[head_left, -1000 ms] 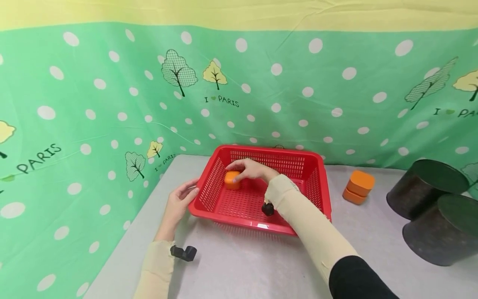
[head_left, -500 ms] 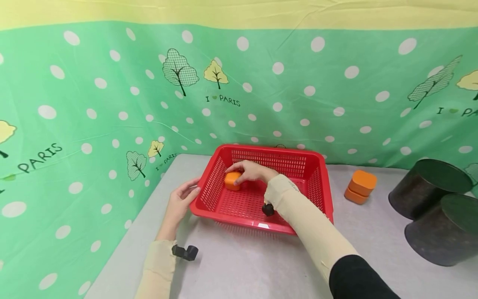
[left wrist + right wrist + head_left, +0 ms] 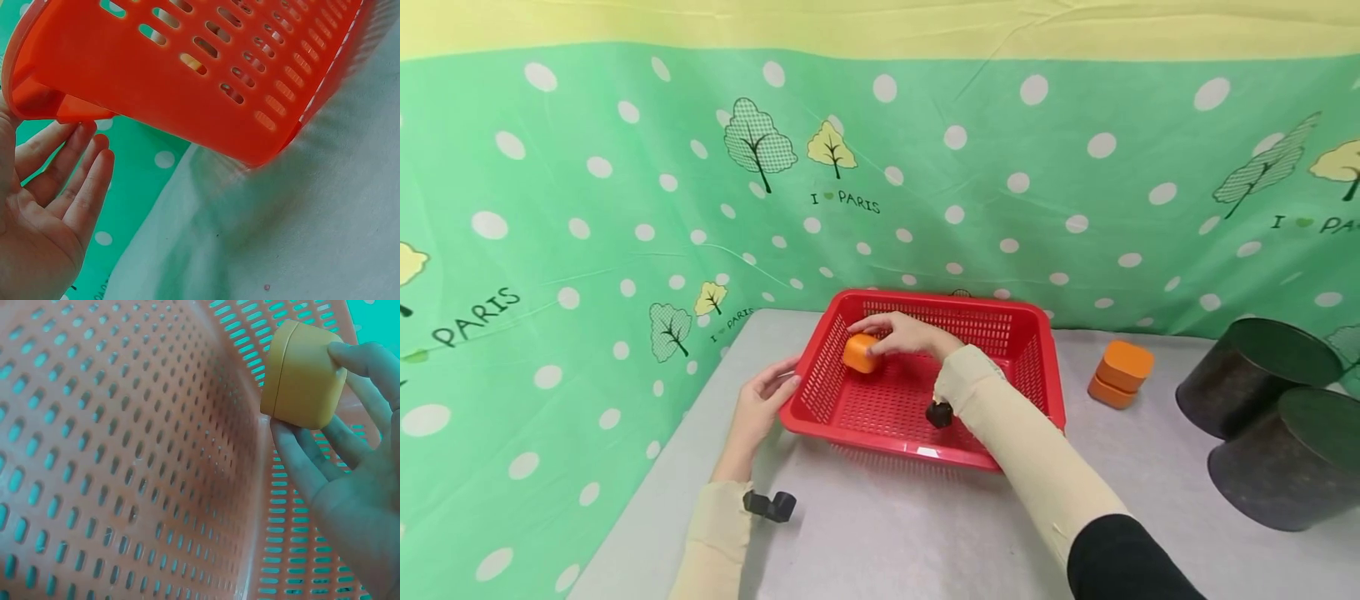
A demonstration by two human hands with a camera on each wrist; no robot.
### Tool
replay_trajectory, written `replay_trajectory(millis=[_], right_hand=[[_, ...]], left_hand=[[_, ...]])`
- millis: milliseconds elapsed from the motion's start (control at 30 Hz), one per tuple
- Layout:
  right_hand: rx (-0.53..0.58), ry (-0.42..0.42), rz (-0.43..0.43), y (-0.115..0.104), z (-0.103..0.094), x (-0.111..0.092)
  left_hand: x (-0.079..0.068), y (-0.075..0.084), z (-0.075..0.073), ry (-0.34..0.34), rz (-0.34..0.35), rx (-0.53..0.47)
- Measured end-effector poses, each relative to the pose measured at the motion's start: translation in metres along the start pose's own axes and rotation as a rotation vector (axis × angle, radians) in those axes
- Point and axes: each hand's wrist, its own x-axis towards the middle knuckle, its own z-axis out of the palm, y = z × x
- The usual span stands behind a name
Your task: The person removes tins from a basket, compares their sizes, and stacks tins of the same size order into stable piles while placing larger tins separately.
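Observation:
A red plastic basket [image 3: 880, 444] with slotted walls sits on the table. Inside its left end, my right hand [image 3: 904, 335] pinches a small orange box [image 3: 859, 354] with rounded corners, thumb on one side and fingers on the other. A seam runs around this box near one end in the right wrist view, where it is tilted above the basket's perforated floor [image 3: 112, 450]. My left hand [image 3: 758, 412] holds the basket's left rim near the front corner. In the left wrist view, its fingers [image 3: 84, 194] reach up under the rim; the thumb is mostly out of frame.
To the right of the basket stands another orange box [image 3: 1122, 373] with a seam. Two dark cylindrical containers [image 3: 1255, 379] are farther right. A green polka-dot cloth [image 3: 955, 167] hangs behind and to the left of the grey-white table [image 3: 880, 533].
My right hand has raised the orange box slightly and shifted it left toward the basket's left wall, and the box now leans. The left hand has stayed at the rim.

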Motion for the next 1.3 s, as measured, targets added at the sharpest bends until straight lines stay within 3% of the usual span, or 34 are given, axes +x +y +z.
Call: replay_trajectory(millis=[300, 667, 900, 1300], right_hand=[[0.184, -0.002, 0.001, -0.004, -0.006, -0.008], [0.581, 0.055, -0.043, -0.018, -0.016, -0.031], [0.675, 0.158, -0.052, -0.018, -0.028, -0.054], [0.888, 0.185, -0.181, -0.018, -0.043, -0.104]], left_hand=[[0.0, 0.0, 0.0, -0.001, 0.007, -0.01], [0.0, 0.0, 0.001, -0.003, 0.008, -0.001], [-0.001, -0.001, 0.003, 0.0, 0.012, -0.006], [-0.001, -0.003, 0.001, 0.002, 0.013, 0.029]])
